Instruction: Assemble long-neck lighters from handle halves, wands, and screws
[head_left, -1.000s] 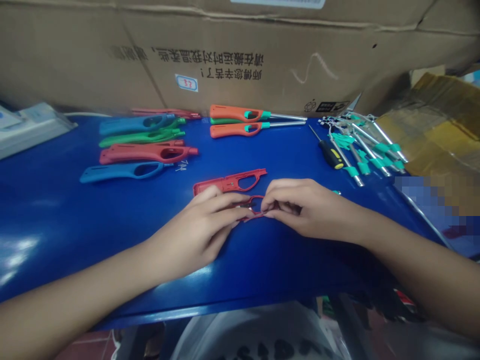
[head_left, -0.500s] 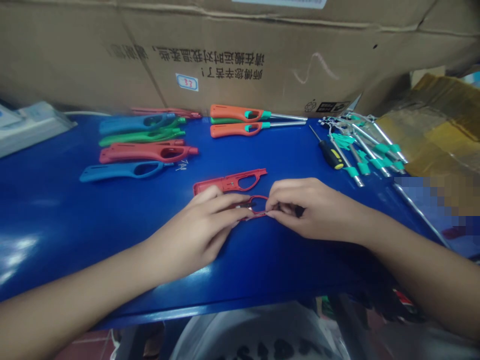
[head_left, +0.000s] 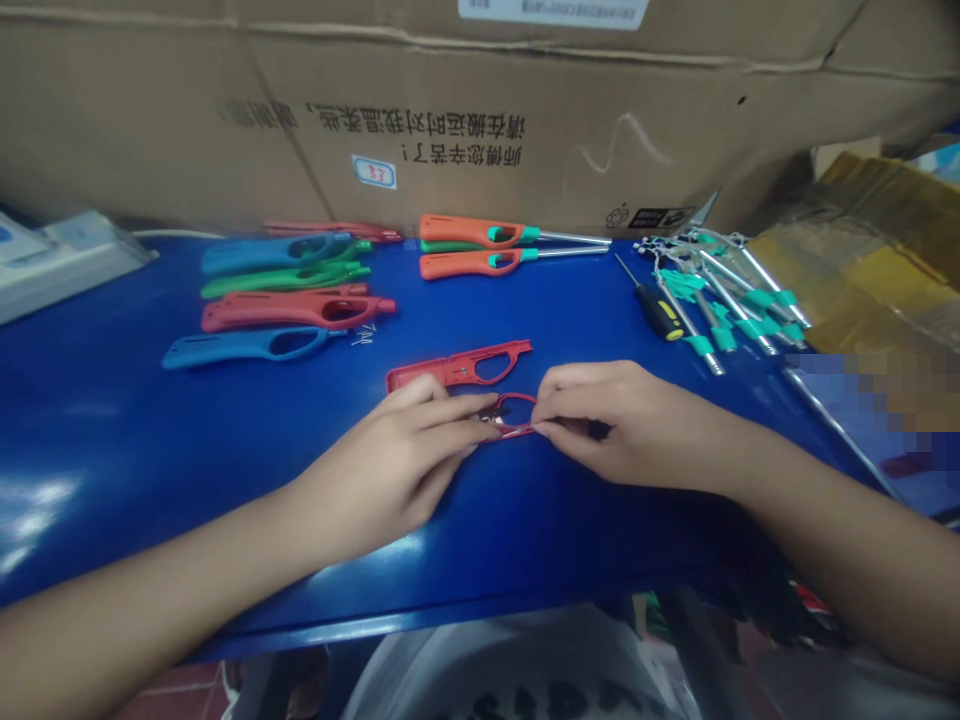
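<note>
My left hand (head_left: 424, 450) presses a red lighter casing half (head_left: 516, 397) against the blue table, its fingers closed over the handle end. At the casing's other end, my right hand (head_left: 600, 420) pinches the part by the finger loop. Small metal pieces show inside the casing beside my left fingertips. What lies inside the right-hand pinch, apart from the casing edge, is hidden. Just beyond my hands lies a second red casing half (head_left: 491, 366), inner side up, partly covered by my left fingers.
Blue, green and red casings (head_left: 292, 310) lie at the left behind tiny springs (head_left: 363, 335). Orange lighters (head_left: 471, 263) rest at the back by a cardboard box (head_left: 450, 90). To the right are a screwdriver (head_left: 660, 312) and several metal tubes with teal parts (head_left: 739, 305).
My right hand has shifted slightly right along the red casing's loop, then stayed nearly still. My left hand keeps its place. The camera view has tilted a little.
</note>
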